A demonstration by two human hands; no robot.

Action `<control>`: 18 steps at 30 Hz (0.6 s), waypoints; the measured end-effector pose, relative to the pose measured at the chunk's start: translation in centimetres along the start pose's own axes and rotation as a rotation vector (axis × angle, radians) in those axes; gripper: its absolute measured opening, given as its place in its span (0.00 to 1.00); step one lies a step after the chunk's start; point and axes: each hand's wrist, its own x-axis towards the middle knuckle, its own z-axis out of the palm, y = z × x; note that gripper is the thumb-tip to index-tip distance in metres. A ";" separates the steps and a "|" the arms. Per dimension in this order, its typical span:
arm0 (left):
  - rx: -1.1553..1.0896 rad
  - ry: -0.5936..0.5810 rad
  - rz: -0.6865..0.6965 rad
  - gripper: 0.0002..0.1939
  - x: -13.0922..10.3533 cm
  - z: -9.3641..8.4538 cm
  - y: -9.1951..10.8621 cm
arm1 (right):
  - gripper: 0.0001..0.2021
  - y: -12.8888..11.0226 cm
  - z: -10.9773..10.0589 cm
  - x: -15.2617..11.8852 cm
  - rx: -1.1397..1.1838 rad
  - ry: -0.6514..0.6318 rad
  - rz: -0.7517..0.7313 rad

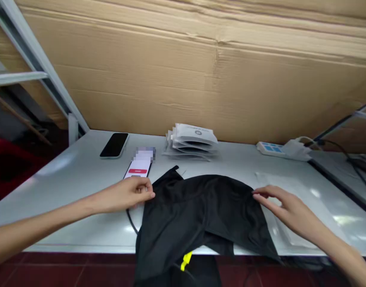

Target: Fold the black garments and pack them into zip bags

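A black cloth (200, 207) lies spread over the front of the table and drapes past its edge. My left hand (137, 192) pinches the cloth at its left side, thumb and fingers together. On the right, my right hand (275, 201) has its thumb and fingertips closed on the cloth's upper right edge. A yellow tag (186, 260) shows near the cloth's lower part, below the table edge. Just beyond my left hand lies a phone with a lit screen (140, 163), partly hidden by that hand.
A dark-screened phone (114, 145) lies at the back left of the white table (75, 179). Stacked packets (194, 139) stand at the back middle. A power strip (271, 148) with a plug and cables sits back right. Clear plastic bags (305, 207) lie right. Cardboard (171, 71) walls the back.
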 end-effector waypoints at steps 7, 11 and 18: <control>0.519 0.131 0.267 0.10 0.3 0.7 -0.4 | 0.16 -0.2 2.3 1.6 -0.167 -0.125 -0.020; 0.490 0.020 0.303 0.08 0.0 0.3 -0.4 | 0.13 0.5 3.8 1.5 -0.164 -0.077 -0.069; 0.465 -0.061 0.363 0.05 -0.4 0.1 0.4 | 0.14 -0.1 3.9 1.2 -0.033 -0.073 -0.119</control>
